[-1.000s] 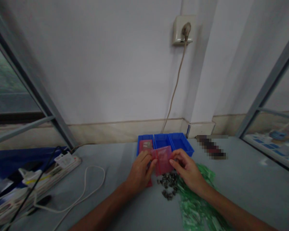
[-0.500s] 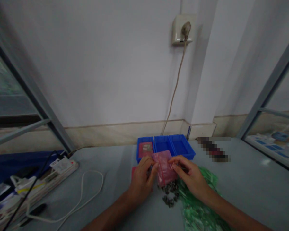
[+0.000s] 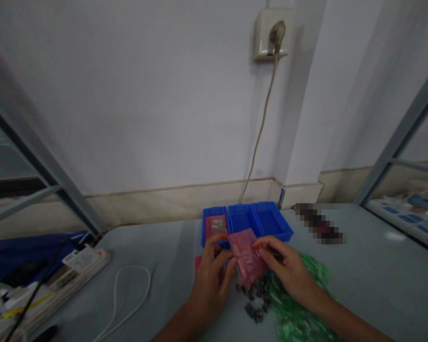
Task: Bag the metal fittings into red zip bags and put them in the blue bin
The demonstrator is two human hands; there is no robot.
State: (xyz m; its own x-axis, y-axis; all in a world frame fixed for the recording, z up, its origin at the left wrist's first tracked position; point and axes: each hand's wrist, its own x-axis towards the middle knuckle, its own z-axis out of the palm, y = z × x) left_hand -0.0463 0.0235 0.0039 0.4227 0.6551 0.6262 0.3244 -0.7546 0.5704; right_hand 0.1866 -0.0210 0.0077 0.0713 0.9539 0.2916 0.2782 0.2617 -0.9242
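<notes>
Both my hands hold a small pink plastic bag (image 3: pixel 247 256) above the grey table. My left hand (image 3: pixel 211 280) pinches its left edge with closed fingers. My right hand (image 3: pixel 288 273) grips its right edge, fingers closed. Under the bag lies a heap of small dark metal parts (image 3: pixel 257 297). A pile of green plastic bags (image 3: pixel 299 308) lies beneath my right wrist. Three blue bins (image 3: pixel 267 221) stand in a row just beyond my hands; the left bin holds a pink bag (image 3: pixel 216 224).
A white power strip (image 3: pixel 69 266) with cables and a looped white cord (image 3: pixel 128 294) lie at the left. A wall socket (image 3: pixel 271 33) has a cord running down behind the bins. Metal frame bars stand at both sides. A blurred dark object (image 3: pixel 319 223) lies at the right.
The pink bag has tilted and dropped lower toward the metal parts, with both hands still on it. The camera view has shifted down slightly.
</notes>
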